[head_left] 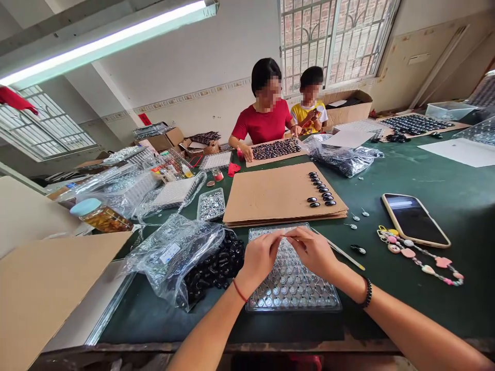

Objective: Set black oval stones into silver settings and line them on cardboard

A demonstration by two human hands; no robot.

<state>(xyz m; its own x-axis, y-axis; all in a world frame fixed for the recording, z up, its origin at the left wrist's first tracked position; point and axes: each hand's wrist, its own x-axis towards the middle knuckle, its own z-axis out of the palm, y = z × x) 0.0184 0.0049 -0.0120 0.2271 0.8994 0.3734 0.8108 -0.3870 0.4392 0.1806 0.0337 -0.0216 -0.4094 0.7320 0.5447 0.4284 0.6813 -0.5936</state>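
Observation:
My left hand (pixel 258 256) and my right hand (pixel 313 249) meet fingertip to fingertip over a clear plastic tray (pixel 291 288) filled with small silver studs. Both pinch something tiny between them; it is too small to identify. Just beyond the tray lies a brown cardboard sheet (pixel 270 196) with several glossy black oval beads (pixel 320 189) in two short rows. A thin stick tool (pixel 344 254) lies on the green table (pixel 425 170) to the right of my right hand. An open plastic bag of black beads (pixel 209 265) sits at my left.
A phone (pixel 414 219) and a pink charm strap (pixel 419 258) lie at right. Two people sit across the table behind a board of beads (pixel 275 149). A small box of studs (pixel 211 205), a jar (pixel 101 216), more bags and trays crowd the left; cardboard (pixel 46 288) lies at near left.

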